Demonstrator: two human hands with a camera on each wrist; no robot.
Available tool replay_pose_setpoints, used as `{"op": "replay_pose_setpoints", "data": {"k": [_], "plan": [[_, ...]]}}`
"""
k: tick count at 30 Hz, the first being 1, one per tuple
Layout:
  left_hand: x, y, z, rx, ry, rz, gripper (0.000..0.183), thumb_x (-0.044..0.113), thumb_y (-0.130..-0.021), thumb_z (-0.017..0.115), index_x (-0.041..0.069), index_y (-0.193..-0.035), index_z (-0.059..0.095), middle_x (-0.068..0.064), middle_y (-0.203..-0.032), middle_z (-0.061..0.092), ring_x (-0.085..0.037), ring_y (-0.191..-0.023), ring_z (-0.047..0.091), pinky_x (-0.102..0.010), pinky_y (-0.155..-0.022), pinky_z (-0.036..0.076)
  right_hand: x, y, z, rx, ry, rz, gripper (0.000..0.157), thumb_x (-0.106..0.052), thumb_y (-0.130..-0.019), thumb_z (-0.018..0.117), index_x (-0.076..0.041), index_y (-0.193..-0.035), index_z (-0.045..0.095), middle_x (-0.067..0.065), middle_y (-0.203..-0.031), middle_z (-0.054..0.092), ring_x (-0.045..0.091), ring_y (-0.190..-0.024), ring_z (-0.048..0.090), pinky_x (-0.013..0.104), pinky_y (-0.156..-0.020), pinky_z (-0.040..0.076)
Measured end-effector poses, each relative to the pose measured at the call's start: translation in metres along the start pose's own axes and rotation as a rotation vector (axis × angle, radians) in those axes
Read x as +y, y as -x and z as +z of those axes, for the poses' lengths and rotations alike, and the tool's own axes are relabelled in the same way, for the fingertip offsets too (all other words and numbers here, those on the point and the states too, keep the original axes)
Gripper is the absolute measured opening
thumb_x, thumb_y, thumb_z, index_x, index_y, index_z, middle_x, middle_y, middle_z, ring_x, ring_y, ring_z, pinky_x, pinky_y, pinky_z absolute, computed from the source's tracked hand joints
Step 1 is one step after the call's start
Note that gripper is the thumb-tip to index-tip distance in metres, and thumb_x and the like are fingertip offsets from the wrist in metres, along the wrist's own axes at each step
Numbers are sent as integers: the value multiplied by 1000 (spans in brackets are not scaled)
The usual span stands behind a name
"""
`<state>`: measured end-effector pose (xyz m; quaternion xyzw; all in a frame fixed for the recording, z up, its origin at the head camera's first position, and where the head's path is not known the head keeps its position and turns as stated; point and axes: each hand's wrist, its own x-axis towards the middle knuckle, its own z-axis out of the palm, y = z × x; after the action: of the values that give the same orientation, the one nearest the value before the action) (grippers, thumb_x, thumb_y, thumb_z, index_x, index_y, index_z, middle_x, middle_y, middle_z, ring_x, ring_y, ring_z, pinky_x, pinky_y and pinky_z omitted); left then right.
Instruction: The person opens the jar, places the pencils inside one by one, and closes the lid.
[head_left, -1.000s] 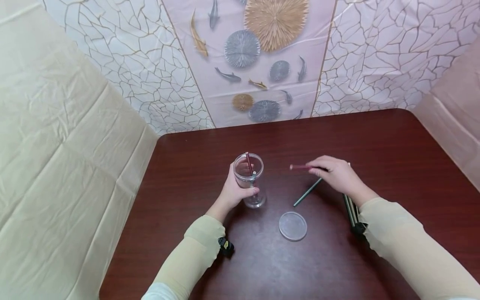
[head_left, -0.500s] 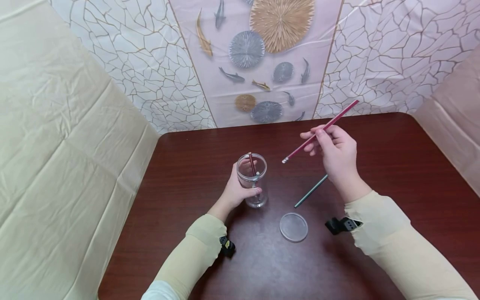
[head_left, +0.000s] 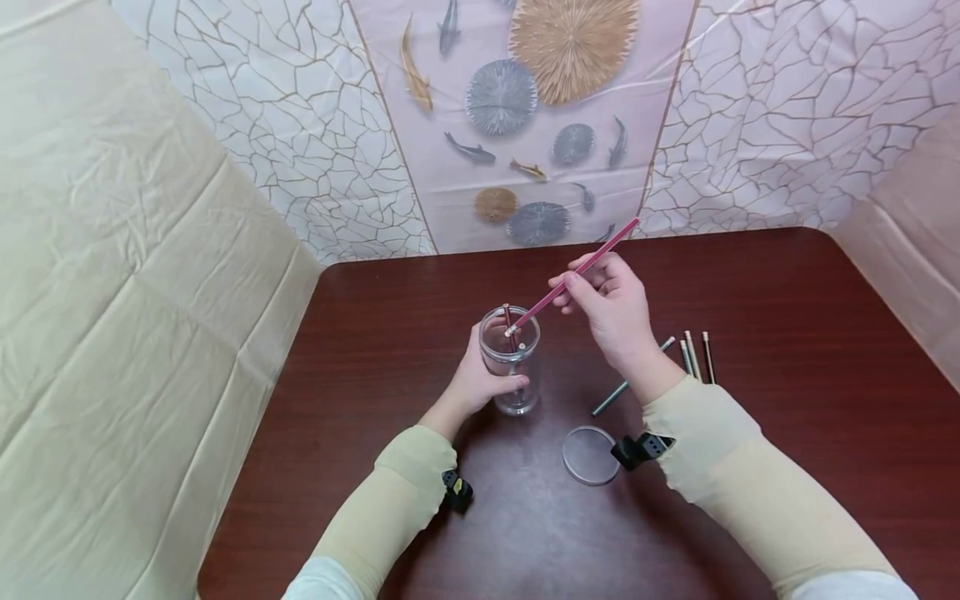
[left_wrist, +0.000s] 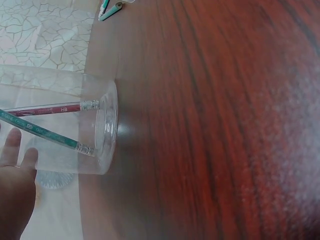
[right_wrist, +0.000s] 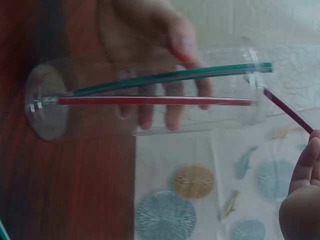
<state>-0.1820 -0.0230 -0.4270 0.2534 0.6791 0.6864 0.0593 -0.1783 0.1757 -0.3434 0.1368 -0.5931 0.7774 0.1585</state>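
Note:
My left hand (head_left: pixel 480 382) grips a clear jar (head_left: pixel 527 371) standing upright on the table, its fingers behind the wall and thumb across the front. Inside the jar lean a green pencil (left_wrist: pixel 42 131) and a red pencil (left_wrist: pixel 55 108), both with their eraser ends at the bottom. Between thumb and fingers, my right hand (head_left: pixel 617 312) pinches another red pencil (head_left: pixel 611 243) at a slant, up and right of the jar. This pencil's eraser end overlaps the jar's mouth in the head view. In the right wrist view, the tip of the held pencil (right_wrist: pixel 289 111) is right at the rim.
A clear round lid (head_left: pixel 577 475) lies on the brown table (head_left: pixel 540 533) in front of the jar. One green pencil (head_left: pixel 609 400) lies right of it. Several more pencils (head_left: pixel 693 357) are partly hidden behind the right forearm. A patterned cloth (head_left: pixel 420 208) hangs behind the table.
My right hand has lifted the red pencil from the right side, tilted it with the eraser end downward and brought it left to the jar's mouth. My left hand keeps holding the jar in place.

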Motion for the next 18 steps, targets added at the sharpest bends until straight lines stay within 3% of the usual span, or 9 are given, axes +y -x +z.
{"op": "replay_pose_setpoints", "data": {"k": [5, 8, 18], "plan": [[0, 0, -1, 7, -41, -12, 88, -11, -65, 74, -1, -137, 24, -29, -133, 39, -37, -120, 44, -32, -97, 40, 10, 4, 0, -45, 48, 41, 4, -4, -92, 57, -3, -95, 57, 3, -84, 71, 15, -64, 64, 26, -60, 53], [1, 0, -1, 9, -69, -17, 90, -10, -65, 75, -1, -137, 23, -29, -135, 37, -33, -118, 44, -35, -98, 39, 14, 6, 0, -63, 49, 79, 8, -6, -93, 57, 1, -96, 57, 4, -84, 71, 15, -65, 64, 26, -60, 53], [-1, -1, -2, -2, -61, -19, 89, -11, -65, 74, -3, -136, 22, -28, -130, 42, -34, -117, 45, -34, -99, 38, 20, 8, 2, -112, 99, 210, 16, -11, -94, 57, 4, -98, 58, 2, -83, 70, 13, -65, 65, 24, -58, 51]]}}
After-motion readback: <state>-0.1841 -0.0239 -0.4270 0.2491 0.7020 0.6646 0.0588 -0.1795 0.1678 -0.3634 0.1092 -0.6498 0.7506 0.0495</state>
